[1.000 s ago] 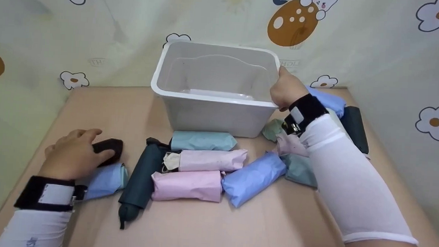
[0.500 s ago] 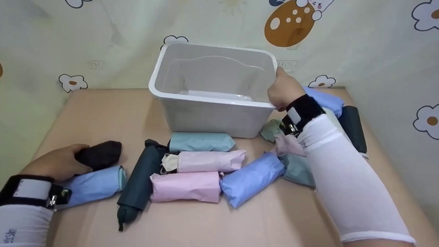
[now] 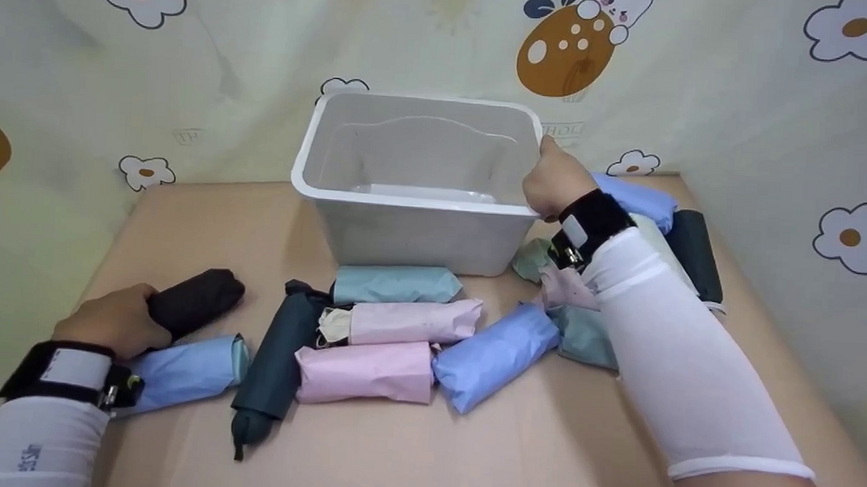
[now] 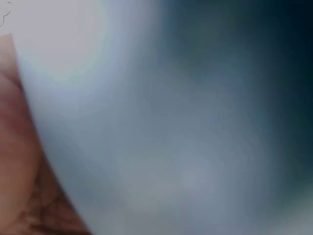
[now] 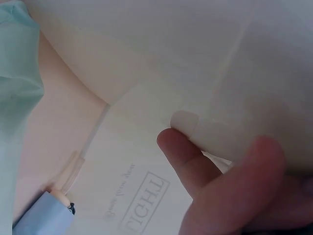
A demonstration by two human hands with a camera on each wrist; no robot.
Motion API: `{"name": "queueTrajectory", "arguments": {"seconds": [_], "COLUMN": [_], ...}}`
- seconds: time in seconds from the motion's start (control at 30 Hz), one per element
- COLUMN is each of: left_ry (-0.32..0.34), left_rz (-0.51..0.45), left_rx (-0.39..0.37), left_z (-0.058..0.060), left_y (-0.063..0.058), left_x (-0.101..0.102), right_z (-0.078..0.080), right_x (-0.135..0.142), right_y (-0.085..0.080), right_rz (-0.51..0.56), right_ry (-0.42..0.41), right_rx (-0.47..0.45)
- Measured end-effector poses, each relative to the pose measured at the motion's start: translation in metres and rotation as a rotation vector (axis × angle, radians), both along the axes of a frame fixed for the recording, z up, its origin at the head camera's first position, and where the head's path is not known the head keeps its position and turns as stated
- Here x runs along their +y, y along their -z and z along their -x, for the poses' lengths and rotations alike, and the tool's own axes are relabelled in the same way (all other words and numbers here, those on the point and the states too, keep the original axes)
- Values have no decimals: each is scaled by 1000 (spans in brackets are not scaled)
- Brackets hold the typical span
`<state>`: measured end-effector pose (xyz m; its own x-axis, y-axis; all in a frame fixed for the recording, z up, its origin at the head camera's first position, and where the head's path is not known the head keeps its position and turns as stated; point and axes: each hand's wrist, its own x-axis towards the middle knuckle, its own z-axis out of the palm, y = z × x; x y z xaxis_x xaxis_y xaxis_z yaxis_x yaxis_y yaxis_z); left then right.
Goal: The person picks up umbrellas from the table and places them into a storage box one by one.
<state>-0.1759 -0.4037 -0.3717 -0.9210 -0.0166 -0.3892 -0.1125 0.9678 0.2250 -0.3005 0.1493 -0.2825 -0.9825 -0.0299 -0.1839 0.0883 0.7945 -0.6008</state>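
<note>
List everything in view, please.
Bin: one, pale grey, back centre
Blue bundles: three, left, centre, right
Dark green bundles: two, left of centre, far right
Teal bundles: two, centre, right
Pink bundles: three, two central, one right
Pale green bundles: one or two, half-hidden, right
Black bundle: one, left side
Cream piece: one, left of centre
Table: one, tan, beneath
Wall sheet: one, pale, patterned, behind
Sleeves: two, white, forearms
Wrist straps: two, black, wrists
Left hand: one, gripping black bundle
Right hand: one, gripping bin's rim
</note>
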Motion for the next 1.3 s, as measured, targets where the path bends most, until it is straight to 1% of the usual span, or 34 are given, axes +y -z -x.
{"name": "queueTrajectory", "arguments": {"seconds": [0.03,0.13,0.23,0.33,0.43,0.53,0.67,0.73,0.8,0.9,1.0,1.03,1.1,1.17,1.23,1.3], "left_ry": [-18,-97,-164,-201,-218,-226,-213,-193,-162,-98,-18,7,50,74,81,76], "left_rz": [4,-9,-49,-135,-217,-276,-356,-423,-493,-581,-616,-612,-607,-599,-589,-563], "left_rx": [20,89,212,342,447,539,643,681,708,718,703,694,680,667,657,650], "left_z": [-1,-3,-4,-3,-1,2,9,14,22,35,52,58,70,82,92,99], "left_y": [-1,-6,-13,-23,-37,-52,-71,-79,-88,-101,-110,-112,-113,-110,-104,-98], "left_x": [1,5,10,17,29,47,79,99,121,156,187,196,213,226,235,241], "right_z": [0,0,0,0,0,-2,-3,-3,-4,-4,-3,-3,-3,-3,-3,-3], "right_x": [0,0,-1,-2,-4,-7,-8,-9,-10,-11,-11,-11,-12,-12,-12,-12], "right_y": [0,1,0,-1,-2,-2,-1,0,0,0,0,0,0,1,1,0], "right_rz": [-8,-19,-21,-25,-27,-24,-30,-37,-40,-45,-56,-62,-82,-99,-104,-108], "right_ry": [-4,-8,-6,-6,-7,-10,-21,-20,-20,-18,-14,-17,-19,-21,-24,-26], "right_rx": [3,6,7,9,16,35,55,56,53,52,47,50,57,61,66,72]}}
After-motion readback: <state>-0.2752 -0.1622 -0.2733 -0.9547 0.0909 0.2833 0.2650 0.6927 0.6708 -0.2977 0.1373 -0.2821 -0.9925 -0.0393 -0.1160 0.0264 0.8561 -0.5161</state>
